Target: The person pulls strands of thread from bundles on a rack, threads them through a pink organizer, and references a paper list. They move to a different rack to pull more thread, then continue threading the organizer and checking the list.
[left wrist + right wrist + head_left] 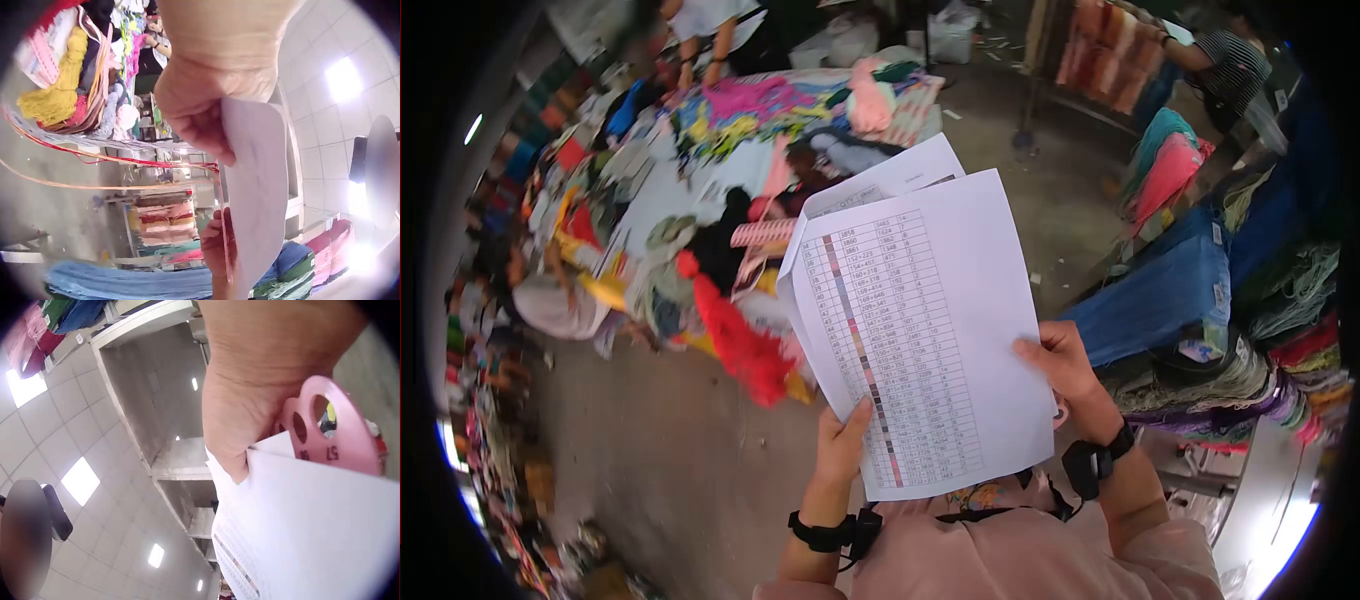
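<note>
Printed paper sheets (990,290) stand before my chest, the front one showing a table of numbers with a column of coloured squares. At their lower left edge my left hand (840,445) pinches them, thumb in front and fingers behind. My right hand (1065,365) grips the right edge, its thumb on the front sheet. Behind the sheets, that hand also holds a pink plastic thread holder (350,434) with holes and printed numbers. In the left wrist view, red and pale thread strands (150,161) run to the holder's thin pink edge.
Ahead is a table heaped with coloured yarn (750,105), with red yarn (740,335) hanging off its near side. Blue skeins (1160,290) hang on a rack to my right. People work beyond, one (1240,70) beside a rack of reddish skeins (1110,55).
</note>
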`<action>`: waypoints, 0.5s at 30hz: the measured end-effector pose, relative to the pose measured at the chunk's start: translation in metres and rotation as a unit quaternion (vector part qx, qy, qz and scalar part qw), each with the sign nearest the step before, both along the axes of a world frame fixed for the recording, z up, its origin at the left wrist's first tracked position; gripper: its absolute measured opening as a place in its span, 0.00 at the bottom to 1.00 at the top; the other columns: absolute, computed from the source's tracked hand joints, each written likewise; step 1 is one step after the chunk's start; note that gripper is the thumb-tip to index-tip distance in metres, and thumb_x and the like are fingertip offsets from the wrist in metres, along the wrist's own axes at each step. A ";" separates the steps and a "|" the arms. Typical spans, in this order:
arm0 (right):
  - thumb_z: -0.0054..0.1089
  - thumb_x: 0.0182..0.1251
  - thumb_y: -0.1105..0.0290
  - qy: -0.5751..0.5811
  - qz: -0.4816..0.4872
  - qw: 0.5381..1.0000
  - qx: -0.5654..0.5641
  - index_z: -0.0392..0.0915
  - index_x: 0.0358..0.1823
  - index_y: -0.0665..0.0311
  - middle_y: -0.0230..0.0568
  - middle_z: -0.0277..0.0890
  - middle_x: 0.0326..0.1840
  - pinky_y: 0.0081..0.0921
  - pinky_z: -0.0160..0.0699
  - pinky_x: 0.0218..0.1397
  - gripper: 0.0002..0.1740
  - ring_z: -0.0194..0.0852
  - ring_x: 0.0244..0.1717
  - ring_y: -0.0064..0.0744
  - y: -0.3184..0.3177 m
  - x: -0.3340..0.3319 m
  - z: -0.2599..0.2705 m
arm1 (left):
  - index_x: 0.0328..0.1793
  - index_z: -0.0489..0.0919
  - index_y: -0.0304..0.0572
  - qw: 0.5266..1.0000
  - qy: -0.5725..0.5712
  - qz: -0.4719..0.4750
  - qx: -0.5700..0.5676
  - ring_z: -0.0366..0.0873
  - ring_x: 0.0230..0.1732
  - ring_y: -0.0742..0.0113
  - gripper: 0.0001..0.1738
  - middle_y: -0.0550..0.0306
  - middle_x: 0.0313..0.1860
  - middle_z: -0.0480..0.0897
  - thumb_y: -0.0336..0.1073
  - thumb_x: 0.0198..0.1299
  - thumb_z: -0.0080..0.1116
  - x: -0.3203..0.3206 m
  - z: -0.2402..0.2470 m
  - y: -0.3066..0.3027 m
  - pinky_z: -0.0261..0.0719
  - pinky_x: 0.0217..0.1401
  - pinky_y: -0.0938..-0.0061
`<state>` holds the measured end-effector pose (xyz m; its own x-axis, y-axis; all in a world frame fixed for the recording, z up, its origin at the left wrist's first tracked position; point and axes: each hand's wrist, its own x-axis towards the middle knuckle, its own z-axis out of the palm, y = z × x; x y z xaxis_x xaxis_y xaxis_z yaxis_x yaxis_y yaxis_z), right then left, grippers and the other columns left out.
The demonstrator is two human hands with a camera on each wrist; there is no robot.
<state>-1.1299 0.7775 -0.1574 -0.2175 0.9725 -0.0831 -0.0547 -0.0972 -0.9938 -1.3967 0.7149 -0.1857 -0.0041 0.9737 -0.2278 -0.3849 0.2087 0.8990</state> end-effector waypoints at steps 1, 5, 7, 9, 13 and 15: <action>0.55 0.58 0.71 -0.001 -0.019 1.000 -0.005 0.77 0.32 0.73 0.31 0.75 0.22 0.13 0.67 0.24 0.10 0.68 0.23 0.13 0.019 -0.005 -0.003 | 0.52 0.69 0.27 1.000 -0.009 -0.015 0.001 0.72 0.45 0.70 0.16 0.53 0.47 0.75 0.30 0.60 0.47 -0.006 -0.003 0.029 0.69 0.49 0.76; 0.56 0.55 0.73 -0.132 -0.081 0.987 -0.044 0.77 0.31 0.73 0.30 0.75 0.21 0.13 0.67 0.26 0.08 0.68 0.23 0.14 0.091 -0.021 0.003 | 0.52 0.69 0.27 0.995 0.025 -0.093 -0.032 0.73 0.44 0.70 0.16 0.53 0.46 0.76 0.29 0.58 0.49 -0.036 -0.021 0.131 0.71 0.47 0.76; 0.55 0.54 0.75 -0.199 -0.137 0.970 0.029 0.77 0.32 0.73 0.32 0.75 0.22 0.14 0.68 0.28 0.07 0.68 0.24 0.15 0.127 -0.023 -0.014 | 0.51 0.70 0.27 0.997 0.045 -0.059 -0.032 0.73 0.42 0.70 0.16 0.54 0.44 0.76 0.29 0.57 0.49 -0.047 -0.027 0.182 0.71 0.45 0.77; 0.53 0.53 0.78 -0.228 -0.177 0.955 0.061 0.75 0.36 0.72 0.35 0.75 0.26 0.16 0.69 0.33 0.08 0.69 0.27 0.18 0.172 -0.012 -0.021 | 0.50 0.70 0.26 0.997 0.066 0.001 -0.051 0.73 0.41 0.70 0.16 0.54 0.43 0.77 0.29 0.57 0.50 -0.061 -0.044 0.227 0.72 0.43 0.77; 0.48 0.53 0.82 -0.301 -0.215 0.923 0.108 0.66 0.52 0.68 0.43 0.71 0.43 0.21 0.67 0.45 0.22 0.69 0.41 0.26 0.253 -0.012 -0.016 | 0.48 0.70 0.27 0.982 0.120 0.114 -0.091 0.73 0.42 0.68 0.15 0.51 0.44 0.76 0.28 0.56 0.49 -0.113 -0.120 0.299 0.71 0.42 0.76; 0.46 0.53 0.82 -0.333 -0.207 0.908 0.148 0.57 0.59 0.67 0.44 0.65 0.53 0.21 0.63 0.51 0.28 0.64 0.51 0.28 0.303 -0.013 -0.006 | 0.50 0.69 0.27 0.974 0.141 0.158 -0.077 0.73 0.43 0.67 0.16 0.50 0.45 0.75 0.28 0.56 0.49 -0.128 -0.134 0.330 0.72 0.43 0.75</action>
<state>-1.1425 1.0803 -0.1633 0.1738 0.9609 0.2157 0.5969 0.0715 -0.7992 -1.5250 1.0449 -0.3194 -0.3824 0.8678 -0.3173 -0.1946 0.2601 0.9458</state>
